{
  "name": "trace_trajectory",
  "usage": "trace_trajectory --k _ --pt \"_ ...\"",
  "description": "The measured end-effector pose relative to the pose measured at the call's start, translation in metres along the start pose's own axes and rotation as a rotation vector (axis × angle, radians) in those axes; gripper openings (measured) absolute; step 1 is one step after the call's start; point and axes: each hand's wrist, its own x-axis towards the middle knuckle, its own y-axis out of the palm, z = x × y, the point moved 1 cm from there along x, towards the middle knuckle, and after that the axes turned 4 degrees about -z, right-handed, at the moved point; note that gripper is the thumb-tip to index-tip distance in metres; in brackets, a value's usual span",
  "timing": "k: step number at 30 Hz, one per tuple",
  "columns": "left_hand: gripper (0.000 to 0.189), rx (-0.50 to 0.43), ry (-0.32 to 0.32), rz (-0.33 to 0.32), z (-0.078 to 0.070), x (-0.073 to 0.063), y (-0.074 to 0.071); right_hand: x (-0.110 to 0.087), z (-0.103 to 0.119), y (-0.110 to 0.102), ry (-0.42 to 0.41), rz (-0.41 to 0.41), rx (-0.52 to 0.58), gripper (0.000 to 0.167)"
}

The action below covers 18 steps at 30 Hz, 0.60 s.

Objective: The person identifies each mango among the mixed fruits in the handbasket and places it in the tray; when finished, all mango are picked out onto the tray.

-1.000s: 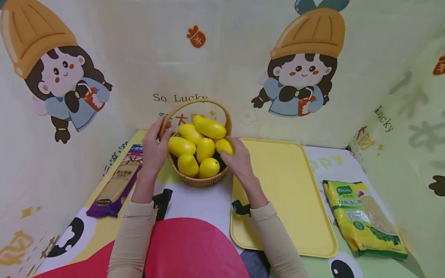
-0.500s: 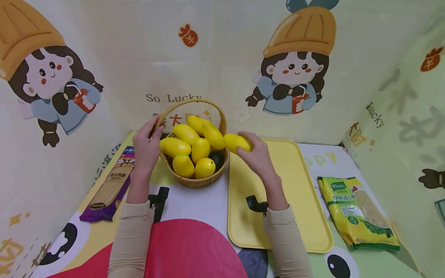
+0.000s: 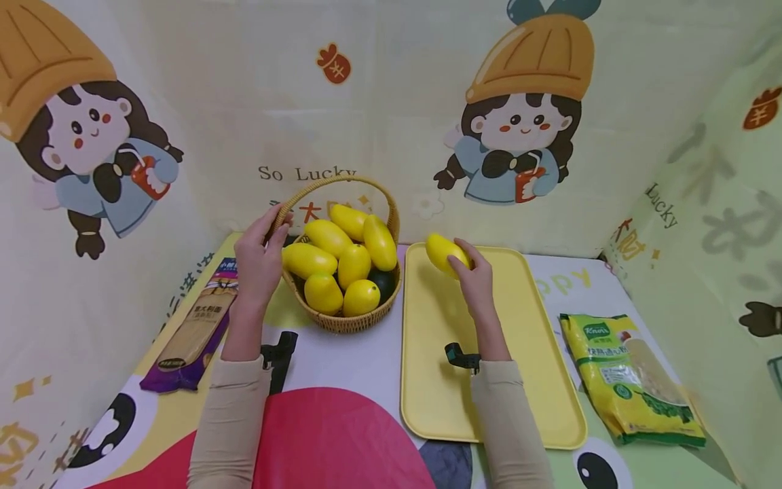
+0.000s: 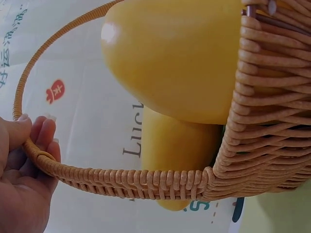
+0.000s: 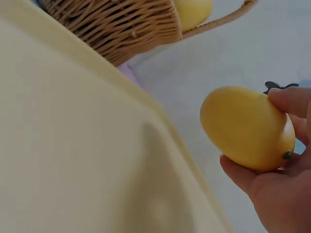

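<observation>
A wicker basket (image 3: 349, 323) with an arched handle (image 4: 116, 180) holds several yellow mangoes (image 3: 327, 238) and a dark round thing (image 3: 383, 282) partly hidden among them. My left hand (image 3: 259, 257) grips the left side of the handle, fingers curled around it in the left wrist view. Over the far end of a yellow tray (image 3: 430, 380), my right hand (image 3: 479, 282) holds one mango (image 5: 245, 127) between thumb and fingers. That mango is raised above the tray, and its shadow falls on the tray surface in the right wrist view.
Left of the basket lies a purple pack of noodles (image 3: 192, 329). A yellow-green Knorr bag (image 3: 629, 377) lies right of the tray. Printed cloth (image 3: 391, 122) rises as a wall close behind the basket and tray, and along both sides.
My right hand has lifted a mango out of the basket's right side and carried it right, over the tray. Another mango in the basket has tipped over. My left hand stays on the handle.
</observation>
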Motion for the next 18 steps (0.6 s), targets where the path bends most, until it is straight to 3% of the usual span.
trace_trajectory --k 4,9,18 --pt "0.04 0.0 -0.003 -0.001 0.0 0.0 0.003 0.001 -0.02 0.001 0.012 -0.029 -0.035 0.045" --pt "0.041 0.006 -0.011 0.01 -0.001 0.001 0.002 0.001 -0.036 0.006 0.021 -0.044 -0.161 0.047" --pt "0.041 0.023 -0.005 0.015 0.001 0.0 0.001 0.002 -0.045 0.018 -0.05 0.023 -0.276 0.063"
